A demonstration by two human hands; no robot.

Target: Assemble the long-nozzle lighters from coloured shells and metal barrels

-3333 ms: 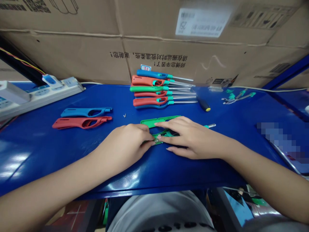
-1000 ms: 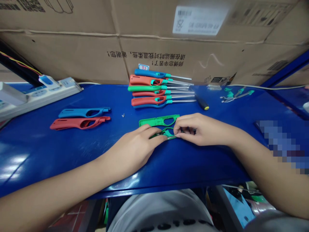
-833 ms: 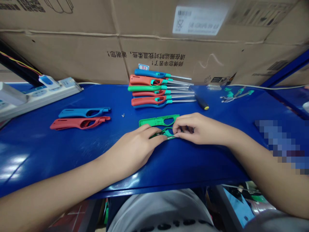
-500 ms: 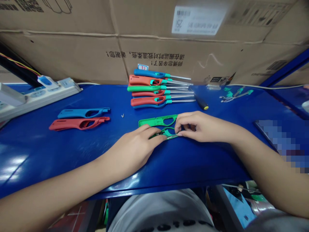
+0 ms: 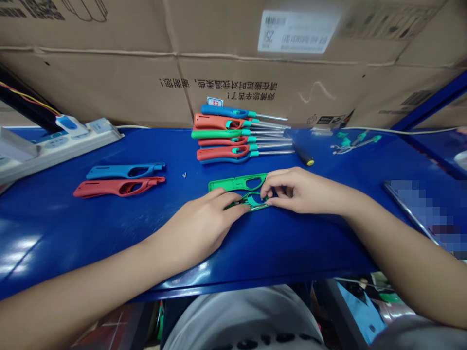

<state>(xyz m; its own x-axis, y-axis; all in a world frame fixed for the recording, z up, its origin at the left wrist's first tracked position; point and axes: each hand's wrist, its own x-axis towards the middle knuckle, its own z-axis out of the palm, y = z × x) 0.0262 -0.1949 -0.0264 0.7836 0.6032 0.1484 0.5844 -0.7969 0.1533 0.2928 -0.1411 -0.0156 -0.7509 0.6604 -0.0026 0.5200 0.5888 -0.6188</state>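
On the blue table lies a green lighter casing half (image 5: 263, 206), open side up, with a teal trigger piece (image 5: 251, 200) and small metal parts inside. My left hand (image 5: 209, 218) is closed on its handle end, thumb and fingers on the two edges, hiding most of that end. At the front end, my right hand (image 5: 288, 190) has its thumb and bent fingers pressed to the casing; whether a small part is between them is hidden. A second green casing half (image 5: 233, 183) rests just behind, also open side up, its front tip partly covered by my right hand.
Assembled lighters (image 5: 222, 153) are stacked at the back beside a screwdriver (image 5: 304, 154). Blue (image 5: 116, 171) and red casings (image 5: 109, 188) lie left, near tiny screws (image 5: 184, 175) and a power strip (image 5: 60, 146). Teal wired parts (image 5: 352, 142) sit back right; a cardboard box (image 5: 127, 92) stands behind.
The fingers of my right hand have shifted slightly left and curled inward over the casing's trigger opening. My left hand keeps its place on the handle end.
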